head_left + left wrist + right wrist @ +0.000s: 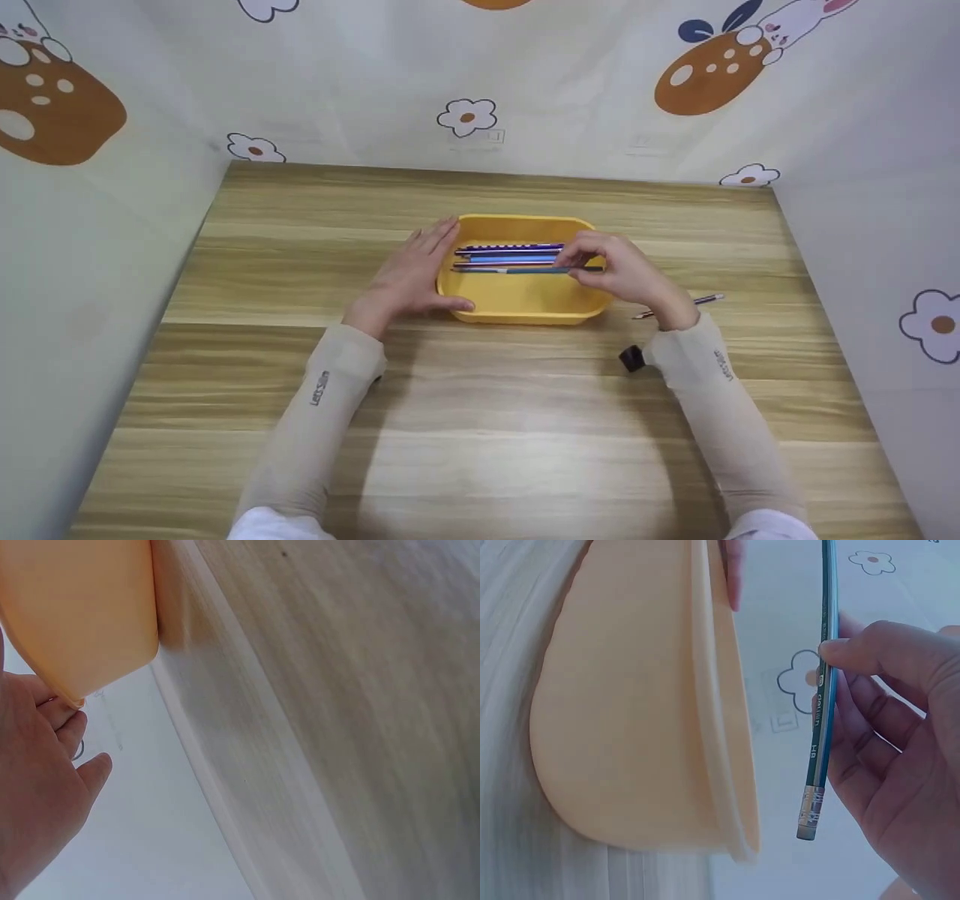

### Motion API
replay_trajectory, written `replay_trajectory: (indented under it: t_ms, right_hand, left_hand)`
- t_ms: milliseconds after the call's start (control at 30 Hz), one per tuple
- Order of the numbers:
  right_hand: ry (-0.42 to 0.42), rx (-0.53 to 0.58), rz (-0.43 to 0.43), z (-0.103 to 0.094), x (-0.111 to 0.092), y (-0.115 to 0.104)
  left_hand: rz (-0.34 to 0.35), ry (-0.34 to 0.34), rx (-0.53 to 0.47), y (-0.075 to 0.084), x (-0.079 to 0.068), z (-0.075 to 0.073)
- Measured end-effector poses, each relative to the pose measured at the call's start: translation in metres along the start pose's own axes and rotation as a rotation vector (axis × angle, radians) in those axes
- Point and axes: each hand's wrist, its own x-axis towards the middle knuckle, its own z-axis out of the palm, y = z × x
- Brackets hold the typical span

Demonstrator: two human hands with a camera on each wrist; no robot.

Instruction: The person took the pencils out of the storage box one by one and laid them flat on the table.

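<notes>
Between thumb and fingers my right hand (611,266) pinches a dark green pencil (825,705), near its eraser end. In the right wrist view the pencil stands out against the wall, apart from the rim of the yellow plastic basket (525,319). From the head view, it lies across the basket's opening, beside several pencils (514,259) in blue, purple and dark striped finishes. My left hand (409,277) rests at the basket's left end, its fingers extended along the far corner of the rim and its thumb over the near corner.
Outside the basket, a striped pencil (709,298) lies on the wooden table (495,435), partly behind the right wrist. A black wrist camera (631,358) sticks out from the right sleeve. Printed cloth walls (360,90) border the table at the back and sides.
</notes>
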Motion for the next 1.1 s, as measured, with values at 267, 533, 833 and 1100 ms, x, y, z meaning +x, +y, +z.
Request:
replay_trajectory:
  t_ms: [267, 533, 833, 1100]
  right_hand:
    - [0.068, -0.023, 0.047, -0.014, -0.02, 0.01]
    - [0.145, -0.047, 0.056, -0.028, -0.048, 0.027]
    - [0.236, -0.174, 0.112, -0.043, -0.083, 0.049]
    - [0.285, -0.194, 0.156, -0.057, -0.11, 0.07]
  left_hand:
    - [0.004, 0.0, 0.013, -0.001, 0.0, 0.0]
    - [0.002, -0.002, 0.021, 0.0, 0.001, 0.0]
    - [0.006, 0.005, 0.008, 0.0, 0.0, 0.001]
    - [0.01, 0.007, 0.001, 0.0, -0.001, 0.001]
